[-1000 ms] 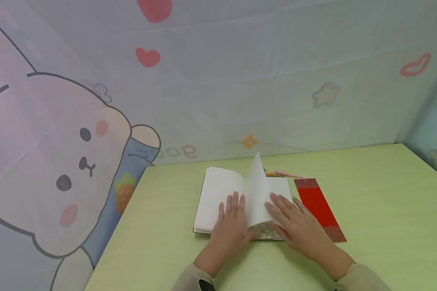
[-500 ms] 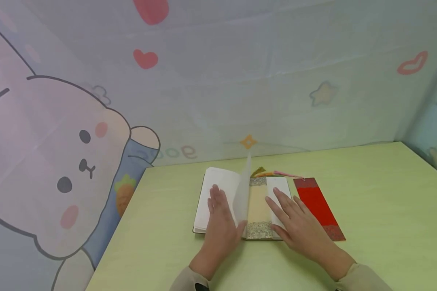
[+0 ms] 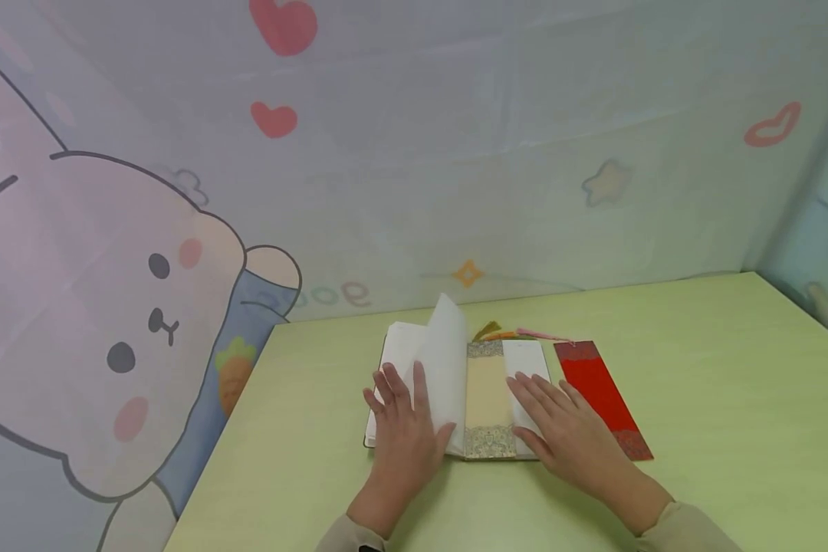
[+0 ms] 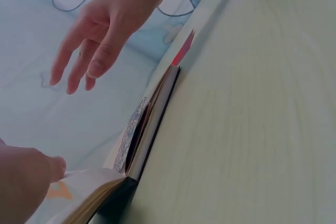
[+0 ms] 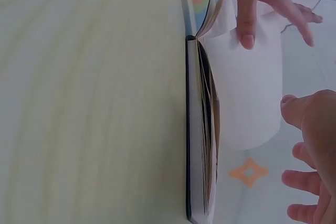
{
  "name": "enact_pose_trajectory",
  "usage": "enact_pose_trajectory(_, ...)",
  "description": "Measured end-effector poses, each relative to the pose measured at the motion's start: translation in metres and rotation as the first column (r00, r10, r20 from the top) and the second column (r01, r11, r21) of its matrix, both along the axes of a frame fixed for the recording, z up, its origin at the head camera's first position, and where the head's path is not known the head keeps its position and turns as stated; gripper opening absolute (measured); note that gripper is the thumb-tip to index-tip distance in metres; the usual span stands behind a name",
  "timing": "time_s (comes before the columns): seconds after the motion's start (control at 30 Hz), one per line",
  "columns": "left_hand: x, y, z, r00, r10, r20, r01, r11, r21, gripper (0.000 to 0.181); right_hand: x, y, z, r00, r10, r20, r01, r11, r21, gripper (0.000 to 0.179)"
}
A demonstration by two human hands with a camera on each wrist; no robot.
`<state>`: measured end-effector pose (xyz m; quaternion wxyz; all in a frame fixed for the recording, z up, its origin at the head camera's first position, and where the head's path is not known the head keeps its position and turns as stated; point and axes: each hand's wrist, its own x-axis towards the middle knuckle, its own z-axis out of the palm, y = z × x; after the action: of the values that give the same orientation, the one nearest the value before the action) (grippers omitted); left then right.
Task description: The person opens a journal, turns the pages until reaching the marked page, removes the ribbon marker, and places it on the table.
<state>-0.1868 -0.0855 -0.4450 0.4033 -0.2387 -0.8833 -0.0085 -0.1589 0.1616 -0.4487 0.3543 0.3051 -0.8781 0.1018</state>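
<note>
An open notebook (image 3: 403, 337) lies on the table. Across the inner part of its right page is a cream bookmark (image 3: 487, 391) with patterned ends. One white leaf (image 3: 447, 368) stands partly raised, leaning toward the left side. My left hand (image 3: 403, 445), fingers spread and straight, is against this leaf over the left pages; the right wrist view shows its thumb (image 5: 247, 38) overlapping the paper. My right hand (image 3: 569, 429) has extended fingers over the outer right page. In the left wrist view, the right hand (image 4: 118, 24) appears raised above the book edge. Neither hand grips anything.
A red bookmark (image 3: 600, 391) with a pink tassel (image 3: 541, 335) lies right of the notebook. Green and orange tassels (image 3: 488, 331) stick out past the notebook's top edge. Behind the pale green table (image 3: 717, 368) hangs a cartoon-printed cloth (image 3: 400, 192).
The raised leaf has swung from right to left, uncovering the cream bookmark. My left hand has moved left with it, fingers spreading. The right hand has stayed by the right page.
</note>
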Motion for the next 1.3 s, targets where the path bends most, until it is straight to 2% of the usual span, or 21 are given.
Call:
enact_pose_trajectory(0.13,0.002,-0.006,-0.002,0.989,0.086,0.118,-0.075,0.993,-0.093,0.096,0.002,0.0,0.001,0.996,-0.041,0.077,0.042,0.999,-0.008,0.059)
enact_pose_trajectory(0.3,0.004,-0.011,-0.003,0.948,0.165,0.272,-0.121,0.977,-0.174,0.083,0.004,-0.001,0.003,0.98,-0.102,0.171,0.11,0.993,-0.035,0.053)
enact_pose_trajectory(0.37,0.004,-0.012,-0.003,0.933,0.178,0.313,-0.123,0.975,-0.187,0.078,0.004,0.0,0.003,0.977,-0.114,0.179,0.122,0.992,-0.036,0.049)
enact_pose_trajectory(0.47,0.003,-0.014,-0.005,0.919,0.174,0.354,-0.111,0.975,-0.192,0.071,0.003,0.001,0.001,0.979,-0.117,0.164,0.125,0.991,-0.039,0.048)
enact_pose_trajectory(0.6,0.002,-0.018,-0.01,0.899,0.129,0.419,-0.061,0.983,-0.172,0.063,-0.002,0.004,-0.002,0.981,-0.12,0.153,0.13,0.99,-0.053,0.045)
enact_pose_trajectory(0.7,0.001,-0.021,-0.015,0.864,0.079,0.498,-0.018,0.992,-0.126,0.059,-0.005,0.005,-0.003,0.975,-0.128,0.181,0.142,0.988,-0.061,0.041)
enact_pose_trajectory(0.77,0.0,-0.023,-0.018,0.829,0.044,0.557,0.004,0.996,-0.085,0.058,-0.007,0.004,-0.003,0.965,-0.137,0.223,0.156,0.986,-0.066,0.039)
enact_pose_trajectory(0.87,0.0,-0.025,-0.02,0.77,0.009,0.638,0.02,0.999,-0.037,0.056,-0.009,0.002,0.0,0.94,-0.152,0.305,0.182,0.981,-0.072,0.037)
enact_pose_trajectory(1.0,0.0,-0.028,-0.019,0.71,-0.011,0.705,0.025,1.0,-0.009,0.054,-0.011,-0.001,0.004,0.901,-0.163,0.403,0.214,0.973,-0.084,0.036)
enact_pose_trajectory(1.17,0.002,-0.03,-0.019,0.656,0.009,0.754,0.007,1.0,-0.018,0.054,-0.016,-0.003,0.008,0.866,-0.148,0.477,0.227,0.967,-0.113,0.036)
enact_pose_trajectory(1.3,0.001,-0.031,-0.021,0.634,0.028,0.773,-0.005,0.999,-0.032,0.055,-0.021,-0.004,0.01,0.852,-0.093,0.515,0.221,0.956,-0.193,0.033)
